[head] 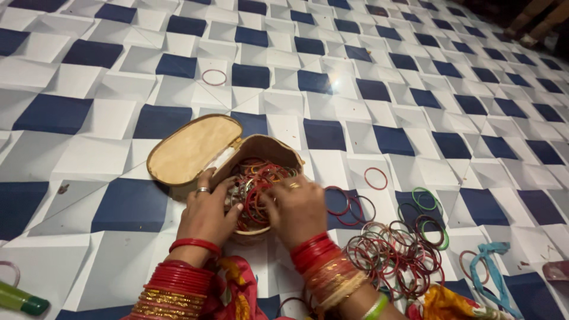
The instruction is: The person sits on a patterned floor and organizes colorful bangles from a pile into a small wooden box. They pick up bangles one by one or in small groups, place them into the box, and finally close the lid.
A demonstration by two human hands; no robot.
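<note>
As both hands, left (pixel 207 213) and right (pixel 296 208), are closed on bangles (pixel 256 185) heaped in the box (pixel 267 148), some could be spilled or snapped.

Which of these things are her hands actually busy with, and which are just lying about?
In hand:
left hand
right hand
open oval box
bangles in the box

Lying about:
loose bangle pile
lone bangle
green tube
blue ribbon

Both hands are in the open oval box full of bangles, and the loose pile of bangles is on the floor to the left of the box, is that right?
Not quite. The head view shows the loose pile of bangles on the floor to the right of the box, not the left. Both the left hand and right hand are in the open box.
</note>
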